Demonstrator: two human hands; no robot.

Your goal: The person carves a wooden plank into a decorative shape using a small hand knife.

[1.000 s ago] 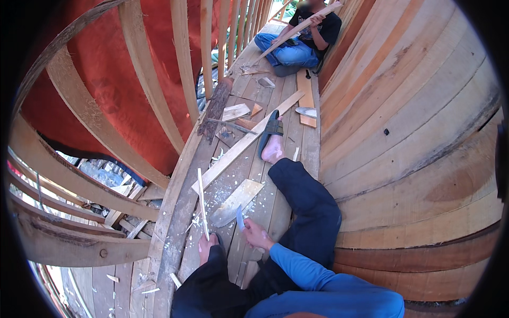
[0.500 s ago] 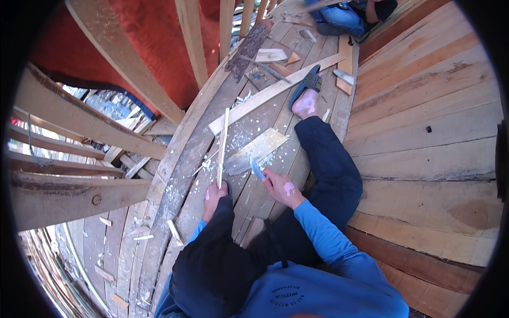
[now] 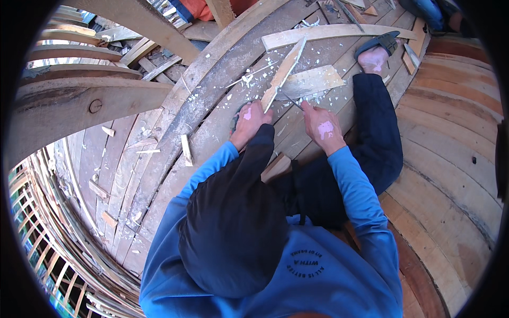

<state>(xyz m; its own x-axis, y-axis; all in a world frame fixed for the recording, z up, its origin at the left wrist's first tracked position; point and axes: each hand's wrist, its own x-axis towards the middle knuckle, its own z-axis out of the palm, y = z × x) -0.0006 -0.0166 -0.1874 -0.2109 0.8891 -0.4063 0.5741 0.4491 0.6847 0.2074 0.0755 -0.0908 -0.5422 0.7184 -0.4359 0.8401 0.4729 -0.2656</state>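
My left hand (image 3: pixel 251 123) is closed around the lower end of a narrow wooden strip (image 3: pixel 288 66). The strip slants away from me, its broad face showing, and one edge looks cut in near the hand. In my right hand (image 3: pixel 322 127) is a knife (image 3: pixel 291 100), its thin blade pointing toward the strip's edge just above my left fingers. Whether the blade touches the wood is hard to tell. Beyond the knife, a flat board offcut (image 3: pixel 313 82) lies on the plank floor with pale shavings scattered around it.
A long board (image 3: pixel 334 34) lies past the offcut, beside my sandalled foot (image 3: pixel 375 55). Curved timber ribs (image 3: pixel 79 100) rise on the left, and a planked wall (image 3: pixel 450 159) stands on the right. Small wood scraps (image 3: pixel 186 150) dot the floor. Part of another person (image 3: pixel 432 13) shows at the top right.
My view has shifted, so the scene sits farther right and higher. The strip has turned from its narrow edge to its broad face. The knife has come close to the strip.
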